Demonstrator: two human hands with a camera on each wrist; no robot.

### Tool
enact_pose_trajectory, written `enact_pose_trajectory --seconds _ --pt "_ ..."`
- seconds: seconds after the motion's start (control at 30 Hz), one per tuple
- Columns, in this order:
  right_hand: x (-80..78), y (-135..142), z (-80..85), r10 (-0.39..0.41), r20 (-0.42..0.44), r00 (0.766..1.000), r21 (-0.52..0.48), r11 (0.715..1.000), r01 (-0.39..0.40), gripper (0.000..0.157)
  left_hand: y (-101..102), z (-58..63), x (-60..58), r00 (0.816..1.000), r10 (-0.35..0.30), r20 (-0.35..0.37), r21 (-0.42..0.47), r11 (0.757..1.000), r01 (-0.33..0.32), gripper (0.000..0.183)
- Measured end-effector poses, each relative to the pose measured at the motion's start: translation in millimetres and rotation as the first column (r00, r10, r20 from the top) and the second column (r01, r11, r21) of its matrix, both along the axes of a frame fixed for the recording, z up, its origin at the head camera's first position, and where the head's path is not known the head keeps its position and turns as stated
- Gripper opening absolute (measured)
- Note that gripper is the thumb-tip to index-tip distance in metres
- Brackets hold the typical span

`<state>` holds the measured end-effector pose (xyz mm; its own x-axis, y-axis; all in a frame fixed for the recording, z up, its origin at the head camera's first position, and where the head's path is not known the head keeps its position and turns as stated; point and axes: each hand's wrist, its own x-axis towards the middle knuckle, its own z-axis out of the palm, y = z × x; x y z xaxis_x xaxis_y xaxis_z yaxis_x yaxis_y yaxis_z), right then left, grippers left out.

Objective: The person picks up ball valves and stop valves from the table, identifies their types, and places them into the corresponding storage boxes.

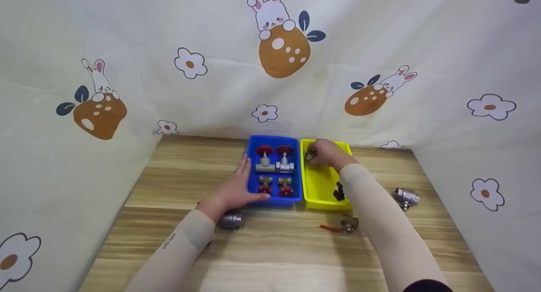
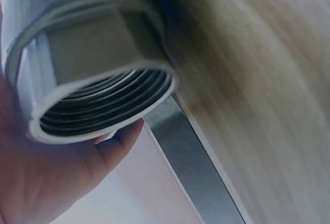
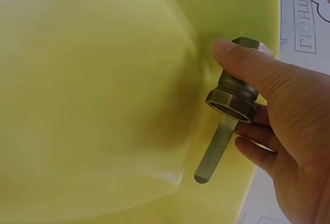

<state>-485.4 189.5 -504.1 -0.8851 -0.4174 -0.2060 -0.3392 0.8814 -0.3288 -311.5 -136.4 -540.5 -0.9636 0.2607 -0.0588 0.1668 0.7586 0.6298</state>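
My right hand [image 1: 327, 153] is over the back left of the yellow tray [image 1: 323, 204]. It pinches a brass ball valve [image 3: 236, 92] between thumb and fingers; the valve's flat lever points down in the right wrist view. My left hand [image 1: 232, 189] lies along the blue tray's [image 1: 277, 202] left side, fingers straight, thumb over the front rim. In that tray are two larger valves [image 1: 265, 161] with red handwheels at the back and two small brass valves [image 1: 285, 185] with red handwheels in front. A steel valve [image 1: 231, 221] lies beside my left wrist; its threaded end [image 2: 103, 103] fills much of the left wrist view.
In front of the yellow tray lies a brass valve [image 1: 349, 222] with an orange lever. Another steel valve [image 1: 406, 196] lies to the right, past my right forearm. A patterned cloth [image 1: 219, 93] hangs behind and beside the wooden table [image 1: 186, 173]. The two trays stand side by side.
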Motion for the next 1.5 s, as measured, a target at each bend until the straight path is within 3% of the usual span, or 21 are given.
enact_pose_trajectory --seconds 0.2,0.6,0.93,1.3,1.5 --pt "-2.4 -1.9 -2.3 -0.058 0.100 0.993 0.007 0.998 0.058 0.036 1.3 0.9 0.2 1.000 0.002 0.006 0.025 1.000 -0.002 0.141" --pt "8.8 -1.1 -1.6 -0.060 0.142 0.988 -0.070 0.995 0.070 0.035 2.2 1.0 1.5 0.999 0.023 0.027 0.035 0.999 -0.024 0.139" --pt "15.4 -6.2 10.9 -0.089 0.226 0.970 -0.078 0.991 0.109 0.042 1.1 1.8 2.1 0.999 0.035 0.035 0.035 0.999 -0.036 0.140" --pt "-0.2 -0.2 -8.2 -0.082 0.161 0.984 -0.035 0.995 0.089 0.045 2.7 -0.9 -1.1 1.000 0.009 0.008 0.043 0.999 -0.010 0.139" --pt "8.3 2.3 -3.1 -0.065 0.173 0.983 -0.088 0.993 0.082 0.047 0.4 -2.1 -0.8 0.999 0.027 0.024 0.033 0.999 -0.028 0.142"
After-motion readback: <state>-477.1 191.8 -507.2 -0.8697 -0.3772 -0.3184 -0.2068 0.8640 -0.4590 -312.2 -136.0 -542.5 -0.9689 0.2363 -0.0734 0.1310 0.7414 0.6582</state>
